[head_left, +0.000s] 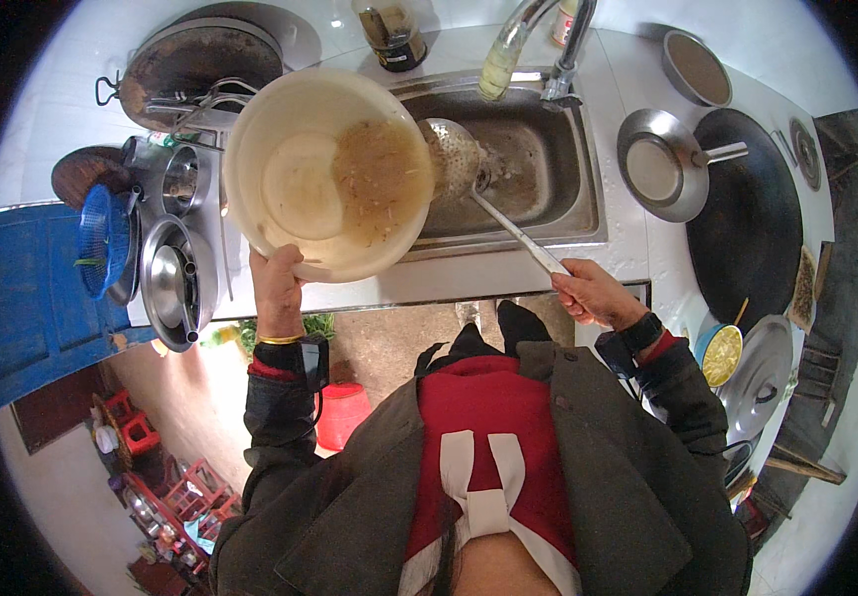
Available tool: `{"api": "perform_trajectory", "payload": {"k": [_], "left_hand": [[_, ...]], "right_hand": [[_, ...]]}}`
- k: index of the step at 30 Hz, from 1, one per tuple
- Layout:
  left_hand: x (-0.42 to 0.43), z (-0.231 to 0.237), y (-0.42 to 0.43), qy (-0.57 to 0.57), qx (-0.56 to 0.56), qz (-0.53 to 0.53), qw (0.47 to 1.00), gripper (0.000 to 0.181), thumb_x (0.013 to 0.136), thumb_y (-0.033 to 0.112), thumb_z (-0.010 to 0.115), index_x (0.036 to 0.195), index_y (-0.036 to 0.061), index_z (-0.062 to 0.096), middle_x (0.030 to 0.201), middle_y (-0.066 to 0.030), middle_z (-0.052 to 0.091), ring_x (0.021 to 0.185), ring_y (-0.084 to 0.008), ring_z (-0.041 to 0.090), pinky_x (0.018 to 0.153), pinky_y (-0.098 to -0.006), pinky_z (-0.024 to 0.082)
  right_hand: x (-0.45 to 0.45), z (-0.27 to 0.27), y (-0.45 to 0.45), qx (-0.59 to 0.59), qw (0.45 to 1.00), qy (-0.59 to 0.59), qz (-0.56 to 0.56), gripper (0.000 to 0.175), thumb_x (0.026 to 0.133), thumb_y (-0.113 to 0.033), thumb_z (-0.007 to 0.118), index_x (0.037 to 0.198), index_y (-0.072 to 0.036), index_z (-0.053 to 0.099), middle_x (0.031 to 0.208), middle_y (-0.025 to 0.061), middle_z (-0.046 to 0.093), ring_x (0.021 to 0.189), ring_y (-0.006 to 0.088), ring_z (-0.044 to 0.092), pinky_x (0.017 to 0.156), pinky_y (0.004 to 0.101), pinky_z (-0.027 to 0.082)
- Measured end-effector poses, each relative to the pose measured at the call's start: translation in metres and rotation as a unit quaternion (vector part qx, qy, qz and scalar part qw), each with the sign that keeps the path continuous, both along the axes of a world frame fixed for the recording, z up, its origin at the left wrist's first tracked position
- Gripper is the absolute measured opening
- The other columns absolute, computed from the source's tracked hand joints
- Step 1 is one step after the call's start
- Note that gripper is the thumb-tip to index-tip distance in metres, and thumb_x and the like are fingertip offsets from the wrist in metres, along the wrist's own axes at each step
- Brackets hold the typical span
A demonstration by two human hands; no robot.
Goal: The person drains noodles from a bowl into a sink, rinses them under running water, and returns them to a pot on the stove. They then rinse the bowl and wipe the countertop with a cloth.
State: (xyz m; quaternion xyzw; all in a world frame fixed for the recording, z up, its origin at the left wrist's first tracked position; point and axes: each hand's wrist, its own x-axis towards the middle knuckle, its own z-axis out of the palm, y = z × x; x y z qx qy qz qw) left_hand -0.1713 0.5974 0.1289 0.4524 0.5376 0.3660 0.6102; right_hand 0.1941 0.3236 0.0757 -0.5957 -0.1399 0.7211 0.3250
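Note:
My left hand (277,287) grips the near left rim of a large cream plastic basin (302,190). The basin tilts to the right over the left part of a stainless steel sink (540,164). Brownish water with small bits gathers at its right side. In my right hand (594,293) is the long handle of a metal strainer ladle (457,153), its perforated bowl at the basin's right rim, above the sink. Pale scraps lie around the drain (482,179). Whether liquid is running through the ladle is hard to tell.
A faucet (564,78) rises behind the sink. At left stand a steel basin (201,283), a blue plastic basket (101,242) and a dish rack. To the right are a steel pan (660,167), a large dark wok (753,216), a bowl of yellowish food (721,357) and a metal lid (760,380).

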Motion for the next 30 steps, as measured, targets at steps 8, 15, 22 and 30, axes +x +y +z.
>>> {"api": "perform_trajectory", "payload": {"k": [8,15,22,30], "left_hand": [[0.008,0.0,0.006,0.007,0.034,-0.008,0.999,0.069,0.072,-0.005,0.052,0.139,-0.0038,0.038,0.106,-0.0129,0.059,0.078,-0.0207,0.065,0.052,-0.029,0.057],[0.018,0.003,0.006,0.076,0.037,0.028,0.996,0.068,0.069,-0.006,0.05,0.137,-0.0032,0.041,0.105,-0.0092,0.058,0.078,-0.0168,0.06,0.051,-0.0252,0.05],[0.032,-0.005,0.012,0.032,0.113,-0.006,0.993,0.068,0.069,-0.005,0.05,0.137,-0.0031,0.042,0.11,-0.0102,0.056,0.093,-0.0194,0.059,0.072,-0.0279,0.053],[0.045,0.001,0.016,0.081,0.177,-0.036,0.98,0.078,0.068,-0.005,0.051,0.145,-0.0022,0.038,0.127,-0.0148,0.054,0.113,-0.025,0.055,0.102,-0.0319,0.043]], "right_hand": [[0.001,0.002,-0.01,-0.005,1.0,0.005,0.008,0.021,0.102,-0.025,0.051,0.088,-0.009,0.049,0.067,-0.0029,0.044,0.05,0.0058,0.038,0.038,0.0223,0.027],[0.003,0.01,-0.012,-0.036,0.999,0.003,0.011,0.022,0.101,-0.025,0.052,0.086,-0.009,0.049,0.066,-0.0031,0.044,0.05,0.0061,0.038,0.039,0.0226,0.027],[0.007,0.017,-0.014,-0.026,1.0,-0.004,0.013,0.022,0.102,-0.024,0.051,0.085,-0.01,0.048,0.066,-0.0031,0.044,0.05,0.0068,0.038,0.041,0.0234,0.029],[0.009,0.013,-0.015,-0.03,1.0,0.011,-0.001,0.026,0.104,-0.029,0.053,0.086,-0.01,0.051,0.064,-0.0038,0.044,0.049,0.0067,0.037,0.04,0.023,0.025]]}}
